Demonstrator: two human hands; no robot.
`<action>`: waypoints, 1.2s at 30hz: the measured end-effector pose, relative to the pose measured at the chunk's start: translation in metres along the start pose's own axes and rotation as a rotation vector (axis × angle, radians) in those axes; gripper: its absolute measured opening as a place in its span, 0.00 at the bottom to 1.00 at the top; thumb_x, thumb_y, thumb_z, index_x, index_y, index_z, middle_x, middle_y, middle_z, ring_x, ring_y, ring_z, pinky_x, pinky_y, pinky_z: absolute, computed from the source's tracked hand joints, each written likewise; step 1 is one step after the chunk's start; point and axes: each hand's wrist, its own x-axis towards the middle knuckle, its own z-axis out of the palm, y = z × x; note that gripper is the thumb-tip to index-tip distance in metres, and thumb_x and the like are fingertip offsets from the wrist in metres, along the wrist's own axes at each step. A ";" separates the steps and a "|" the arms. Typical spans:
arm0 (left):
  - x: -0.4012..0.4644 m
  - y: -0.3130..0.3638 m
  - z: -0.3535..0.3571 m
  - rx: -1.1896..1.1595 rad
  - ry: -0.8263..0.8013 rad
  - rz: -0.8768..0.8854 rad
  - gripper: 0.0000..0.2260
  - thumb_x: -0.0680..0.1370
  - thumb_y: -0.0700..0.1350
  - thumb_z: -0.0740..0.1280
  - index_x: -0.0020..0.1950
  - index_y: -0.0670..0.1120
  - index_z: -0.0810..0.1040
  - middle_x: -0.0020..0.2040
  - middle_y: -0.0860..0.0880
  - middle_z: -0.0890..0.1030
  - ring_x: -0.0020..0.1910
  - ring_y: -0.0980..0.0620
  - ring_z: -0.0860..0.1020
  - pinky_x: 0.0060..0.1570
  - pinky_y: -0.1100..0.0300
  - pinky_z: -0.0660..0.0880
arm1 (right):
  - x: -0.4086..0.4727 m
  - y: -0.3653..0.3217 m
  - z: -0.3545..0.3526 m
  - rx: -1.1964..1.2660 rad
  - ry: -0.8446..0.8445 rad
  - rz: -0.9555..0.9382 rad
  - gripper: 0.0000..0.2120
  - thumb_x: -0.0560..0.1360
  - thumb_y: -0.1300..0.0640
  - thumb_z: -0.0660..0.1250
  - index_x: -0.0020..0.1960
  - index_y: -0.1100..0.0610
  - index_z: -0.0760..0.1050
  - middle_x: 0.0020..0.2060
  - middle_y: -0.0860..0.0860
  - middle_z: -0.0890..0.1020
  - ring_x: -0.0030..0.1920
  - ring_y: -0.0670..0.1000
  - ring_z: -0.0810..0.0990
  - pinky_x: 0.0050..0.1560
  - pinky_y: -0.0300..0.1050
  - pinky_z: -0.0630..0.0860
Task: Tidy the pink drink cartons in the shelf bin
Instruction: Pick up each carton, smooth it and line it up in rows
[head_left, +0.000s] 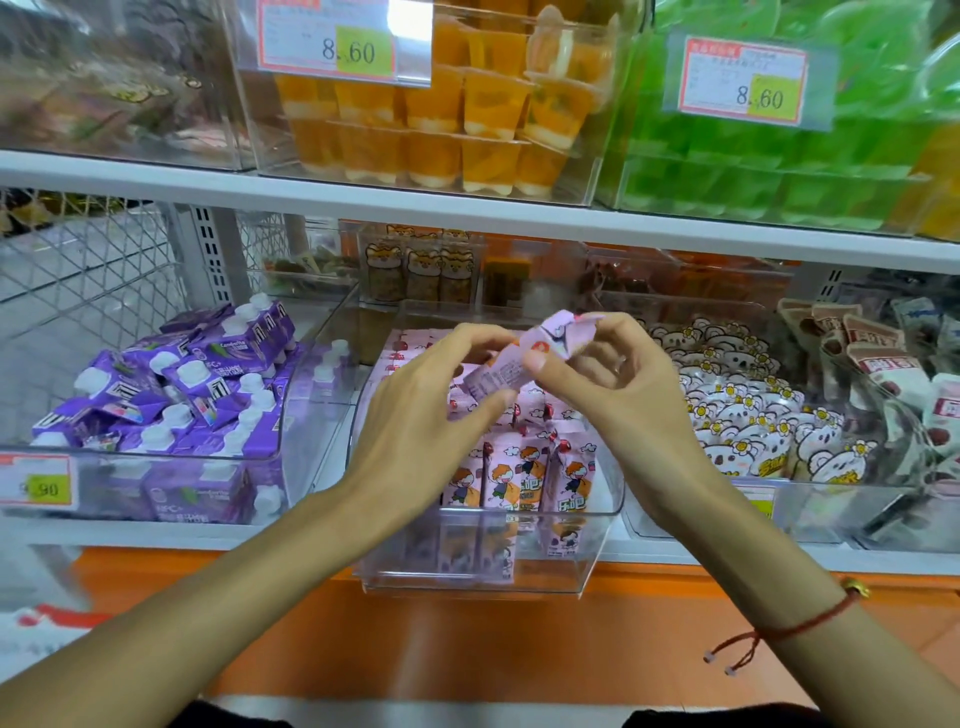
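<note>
The left hand (441, 395) and the right hand (608, 374) both pinch one pink drink carton (524, 353), lifted and tilted above the clear bin (597, 540). More pink cartons (519, 473) stand upright inside, between purple cartons (192, 384) left and koala-printed packets (753, 426) right.

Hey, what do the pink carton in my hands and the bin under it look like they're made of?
Pink carton: seemingly printed, coated paperboard, matte, with sharp folded flaps at its end. Bin: clear rigid plastic, glossy; the cartons inside show through its front wall and light glints on its rim.
</note>
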 end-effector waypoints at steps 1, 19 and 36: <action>0.000 0.001 -0.001 -0.043 -0.011 -0.010 0.16 0.76 0.45 0.70 0.63 0.54 0.74 0.57 0.61 0.79 0.58 0.63 0.76 0.58 0.63 0.73 | 0.000 -0.001 -0.002 -0.002 -0.013 -0.005 0.14 0.69 0.58 0.74 0.52 0.56 0.75 0.46 0.49 0.83 0.52 0.49 0.82 0.55 0.44 0.78; 0.010 -0.001 -0.004 -0.670 -0.365 -0.554 0.13 0.81 0.41 0.60 0.64 0.51 0.76 0.56 0.53 0.83 0.56 0.58 0.81 0.57 0.64 0.76 | 0.004 0.005 -0.005 -0.252 -0.113 0.044 0.19 0.72 0.58 0.72 0.61 0.52 0.73 0.47 0.52 0.79 0.39 0.46 0.81 0.41 0.37 0.79; 0.011 -0.006 -0.017 -0.510 -0.254 -0.335 0.17 0.74 0.39 0.70 0.63 0.49 0.76 0.58 0.55 0.82 0.59 0.59 0.78 0.62 0.62 0.74 | -0.004 -0.001 0.001 -0.335 -0.179 -0.203 0.19 0.73 0.65 0.71 0.59 0.51 0.71 0.52 0.44 0.79 0.53 0.43 0.78 0.50 0.38 0.77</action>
